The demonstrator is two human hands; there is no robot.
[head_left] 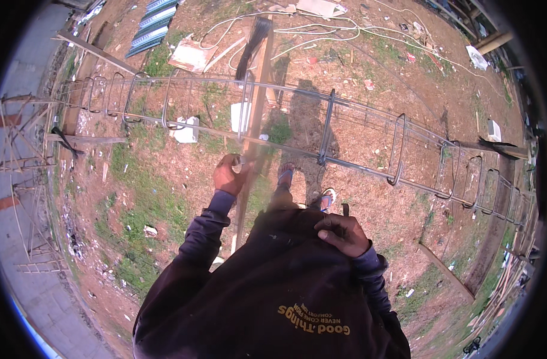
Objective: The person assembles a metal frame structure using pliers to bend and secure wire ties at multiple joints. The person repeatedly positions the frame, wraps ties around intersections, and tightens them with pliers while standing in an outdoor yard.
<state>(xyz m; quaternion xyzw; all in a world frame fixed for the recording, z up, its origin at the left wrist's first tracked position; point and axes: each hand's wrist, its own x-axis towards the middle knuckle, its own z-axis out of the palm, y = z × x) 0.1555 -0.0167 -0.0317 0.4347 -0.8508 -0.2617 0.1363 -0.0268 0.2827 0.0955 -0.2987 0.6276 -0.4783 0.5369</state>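
A long rebar cage (291, 148) of steel bars and rectangular stirrups stretches across in front of me, resting over a wooden beam (260, 107). My left hand (228, 173) is beside that beam, just below the cage's near bar. Its fingers are curled together; what they hold, if anything, I cannot make out. Close to my waist is my right hand (343, 235), fingers bent in and thumb pressed against them, with a small dark upright piece near it. Its grip is partly hidden. A bundle of dark tie wire (255, 45) hangs over the beam's far end.
More dark wire bundles lie on supports at the left (67, 142) and right (501, 147). White blocks (187, 130) sit under the cage. A pale hose (357, 27) loops across the littered ground beyond. Blue corrugated sheets (154, 27) lie at the far left.
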